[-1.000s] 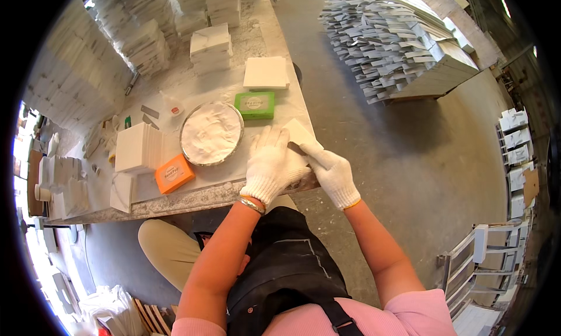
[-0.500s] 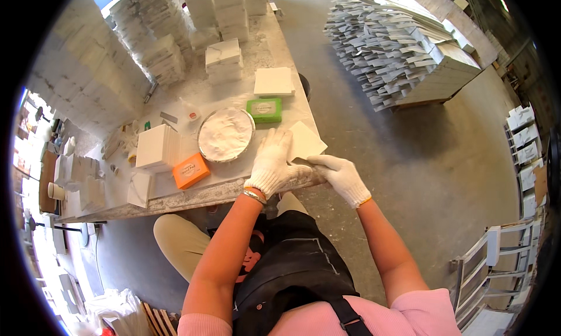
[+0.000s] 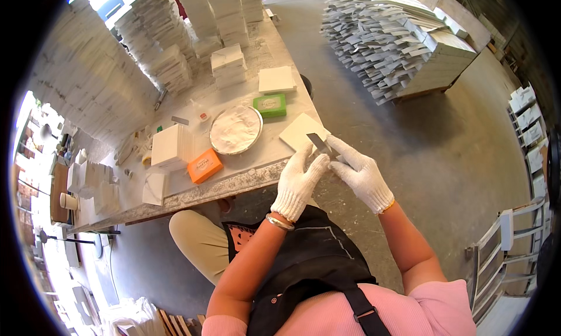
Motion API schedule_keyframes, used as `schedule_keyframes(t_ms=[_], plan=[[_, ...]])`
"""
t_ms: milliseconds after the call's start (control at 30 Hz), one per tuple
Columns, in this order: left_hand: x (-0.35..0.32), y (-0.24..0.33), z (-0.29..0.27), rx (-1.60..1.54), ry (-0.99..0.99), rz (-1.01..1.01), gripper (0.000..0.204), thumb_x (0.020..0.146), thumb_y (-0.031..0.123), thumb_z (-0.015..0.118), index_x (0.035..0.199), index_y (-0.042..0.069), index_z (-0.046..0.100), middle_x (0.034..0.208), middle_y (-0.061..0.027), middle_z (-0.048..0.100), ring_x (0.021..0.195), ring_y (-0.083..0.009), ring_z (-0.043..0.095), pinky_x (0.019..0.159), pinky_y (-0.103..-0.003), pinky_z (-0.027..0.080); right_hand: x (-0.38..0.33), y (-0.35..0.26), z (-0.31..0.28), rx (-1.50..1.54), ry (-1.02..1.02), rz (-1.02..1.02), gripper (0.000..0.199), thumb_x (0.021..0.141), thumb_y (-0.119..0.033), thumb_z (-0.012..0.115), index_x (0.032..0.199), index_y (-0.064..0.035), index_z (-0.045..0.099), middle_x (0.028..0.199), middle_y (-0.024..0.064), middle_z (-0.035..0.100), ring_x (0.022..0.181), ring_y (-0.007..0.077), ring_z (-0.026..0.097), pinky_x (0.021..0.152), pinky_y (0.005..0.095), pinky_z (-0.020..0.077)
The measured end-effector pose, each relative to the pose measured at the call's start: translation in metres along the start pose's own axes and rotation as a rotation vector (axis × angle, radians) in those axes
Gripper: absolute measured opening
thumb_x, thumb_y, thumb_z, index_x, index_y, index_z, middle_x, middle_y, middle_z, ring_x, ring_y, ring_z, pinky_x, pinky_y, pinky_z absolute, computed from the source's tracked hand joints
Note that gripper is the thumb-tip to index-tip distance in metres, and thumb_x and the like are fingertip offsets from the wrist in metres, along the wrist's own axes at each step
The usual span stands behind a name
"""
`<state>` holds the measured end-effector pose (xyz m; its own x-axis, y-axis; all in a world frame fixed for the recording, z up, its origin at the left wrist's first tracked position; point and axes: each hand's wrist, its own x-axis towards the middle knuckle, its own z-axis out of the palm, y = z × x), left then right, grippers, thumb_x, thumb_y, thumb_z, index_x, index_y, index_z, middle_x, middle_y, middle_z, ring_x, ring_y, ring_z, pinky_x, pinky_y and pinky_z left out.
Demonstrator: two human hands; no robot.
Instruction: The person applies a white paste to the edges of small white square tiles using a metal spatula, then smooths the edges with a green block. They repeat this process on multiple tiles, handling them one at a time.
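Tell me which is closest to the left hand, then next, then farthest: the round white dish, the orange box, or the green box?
From the left hand, in the head view:
1. Round white dish, up and left on the table.
2. Green box, straight up, behind the dish.
3. Orange box, far left near the table edge.

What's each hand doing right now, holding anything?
Left hand: gloved, fingers on the white tile at the table edge; grip unclear.
Right hand: gloved, closed on a small flat blade laid on the tile.

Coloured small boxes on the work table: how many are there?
2. The green box lies near the table's right edge, just right of the round dish of white powder. The orange box lies at the front edge, left of that dish. The stacks could hide others.
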<state>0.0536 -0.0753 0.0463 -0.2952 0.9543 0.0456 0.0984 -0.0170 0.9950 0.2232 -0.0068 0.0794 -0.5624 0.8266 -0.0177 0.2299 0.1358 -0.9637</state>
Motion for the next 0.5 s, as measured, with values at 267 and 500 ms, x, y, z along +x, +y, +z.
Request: schedule_keyframes(t_ms=[267,500], plan=[[-0.024,-0.014,0.013,0.379,-0.125,0.078,0.066,0.088,0.029,0.074,0.143,-0.001,0.055,0.137,-0.0190,0.063,0.111,-0.0277,0.065,0.098,-0.036,0.050,-0.041,-0.025,-0.014,0.101,0.216,0.123,0.052,0.100,-0.015,0.064,0.151,-0.0094,0.053,0.083,0.0038,0.070,0.067,0.0069,0.060,0.061,0.0226,0.0481],[-0.028,0.006,0.033,0.204,-0.111,0.242,0.056,0.094,0.035,0.072,0.135,-0.002,0.061,0.135,-0.0211,0.063,0.130,-0.0313,0.059,0.110,-0.039,0.044,-0.061,-0.029,-0.026,0.116,0.253,0.188,0.052,0.100,-0.016,0.067,0.149,-0.0077,0.054,0.082,0.0028,0.070,0.067,0.0076,0.061,0.062,0.0237,0.0498]])
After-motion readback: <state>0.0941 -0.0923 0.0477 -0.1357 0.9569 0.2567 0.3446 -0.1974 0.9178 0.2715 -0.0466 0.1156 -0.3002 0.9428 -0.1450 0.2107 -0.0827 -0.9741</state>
